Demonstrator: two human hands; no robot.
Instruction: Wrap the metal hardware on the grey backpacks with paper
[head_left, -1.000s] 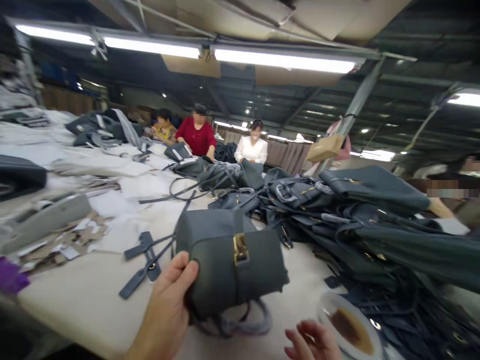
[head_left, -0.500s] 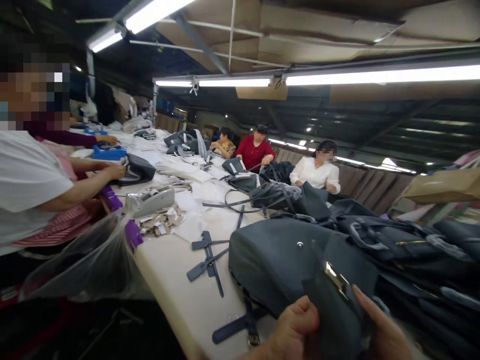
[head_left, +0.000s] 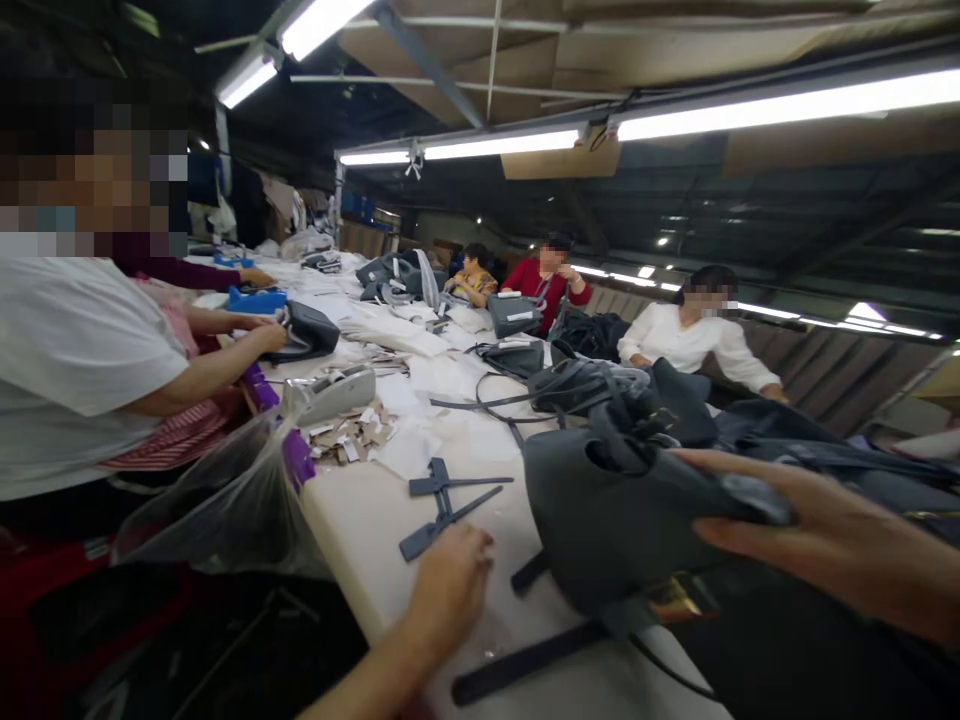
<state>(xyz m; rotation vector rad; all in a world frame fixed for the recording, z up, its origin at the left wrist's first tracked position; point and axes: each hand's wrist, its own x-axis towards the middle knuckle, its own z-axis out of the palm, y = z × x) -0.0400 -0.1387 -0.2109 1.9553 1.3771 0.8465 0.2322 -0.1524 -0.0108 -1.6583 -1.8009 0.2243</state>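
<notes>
A dark grey leather-look bag with a gold-coloured clasp lies tilted at the table's near right. My right hand grips its upper part, thumb and fingers on either side of the material. My left hand is low over the table, left of the bag, with its fingers curled. Just beyond it lie crossed dark straps with flat tabs; the hand hides their lower end, so whether it holds one cannot be seen. Below the bag, a dark strap stretches across the white tabletop.
Scraps of card and a clear plastic bag are at the table's left edge. A person in a white T-shirt works there. More dark bags pile up at right; several people sit or stand along the far side.
My left hand has let go of the bag's flap and moved left to the straps. My right hand now grips the upper part, and the bag has been turned. The view has swung slightly left.
</notes>
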